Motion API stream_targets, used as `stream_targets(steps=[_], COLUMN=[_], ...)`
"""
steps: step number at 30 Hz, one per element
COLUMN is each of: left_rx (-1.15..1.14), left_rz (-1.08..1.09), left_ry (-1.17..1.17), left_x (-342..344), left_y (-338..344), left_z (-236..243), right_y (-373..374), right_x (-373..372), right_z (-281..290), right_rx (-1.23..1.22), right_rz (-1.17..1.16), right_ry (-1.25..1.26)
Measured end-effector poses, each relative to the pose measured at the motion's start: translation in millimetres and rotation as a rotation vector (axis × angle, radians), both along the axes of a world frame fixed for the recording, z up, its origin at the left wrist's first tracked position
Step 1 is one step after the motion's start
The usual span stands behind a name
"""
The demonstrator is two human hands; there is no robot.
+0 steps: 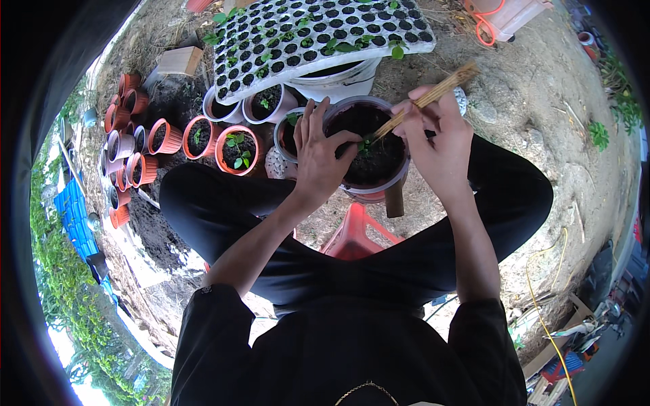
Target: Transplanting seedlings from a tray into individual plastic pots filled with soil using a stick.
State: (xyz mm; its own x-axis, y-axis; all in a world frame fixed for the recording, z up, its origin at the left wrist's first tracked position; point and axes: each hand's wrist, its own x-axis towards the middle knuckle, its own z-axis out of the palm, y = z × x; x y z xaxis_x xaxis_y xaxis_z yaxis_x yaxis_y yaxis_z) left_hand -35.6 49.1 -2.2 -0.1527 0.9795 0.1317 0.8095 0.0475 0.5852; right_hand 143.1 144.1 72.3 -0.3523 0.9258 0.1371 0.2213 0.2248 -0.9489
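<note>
A round pot (401, 177) of dark soil stands before me, with a small green seedling (366, 145) in its middle. My left hand (318, 152) reaches over the pot's left rim. Its thumb and forefinger pinch at the seedling, while the other fingers extend past the rim. My right hand (440, 139) grips a split wooden stick (447, 82) slantwise between thumb and fingers. The stick's lower tip touches the soil beside the seedling, and its upper end points away to the right.
A white seedling tray (325, 59) with many cells rests on a white bucket (349, 86) at the back. Potted seedlings (238, 150) and orange pots (143, 169) crowd the left. A red plastic stool (355, 233) stands between my legs. A pinkish container (508, 20) is at the back right.
</note>
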Motion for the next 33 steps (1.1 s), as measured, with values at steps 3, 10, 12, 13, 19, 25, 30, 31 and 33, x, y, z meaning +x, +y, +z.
stream_targets(steps=[3, 10, 12, 13, 19, 25, 30, 31, 33], left_rx=[-0.001, 0.008, 0.010, 0.010, 0.017, 0.025, 0.022, 0.023, 0.033], left_rz=[-0.003, 0.005, 0.006, 0.006, 0.026, 0.027, 0.031, 0.031, 0.046], left_ry=[0.004, -0.023, -0.025, -0.025, -0.099, -0.055, -0.032, -0.031, -0.077], left_x=[0.9, 0.3, -0.1, -0.2, -2.5, -5.8, -3.9, -3.7, -3.4], left_y=[0.0, -0.5, -0.5, -0.2, 1.4, 1.6, 2.1, 1.9, 2.2], left_z=[-1.3, -3.2, -4.1, -3.5, -3.5, -7.5, -5.4, -5.1, -4.8], right_y=[1.5, -4.8, -5.5, -5.0, 0.3, 3.0, 3.2, 3.8, 5.5], right_x=[1.0, -4.3, -4.1, -3.5, -1.7, 3.1, 4.4, 5.0, 7.3], right_z=[-4.8, -8.7, -8.6, -7.5, -4.8, -0.3, -2.0, -1.9, -1.5], right_rx=[0.072, 0.100, 0.086, 0.086, 0.121, 0.125, 0.128, 0.129, 0.157], right_rz=[-0.044, 0.048, 0.079, 0.099, -0.019, -0.098, -0.109, -0.109, -0.139], right_ry=[0.025, -0.133, -0.152, -0.175, -0.053, -0.050, -0.043, -0.042, -0.001])
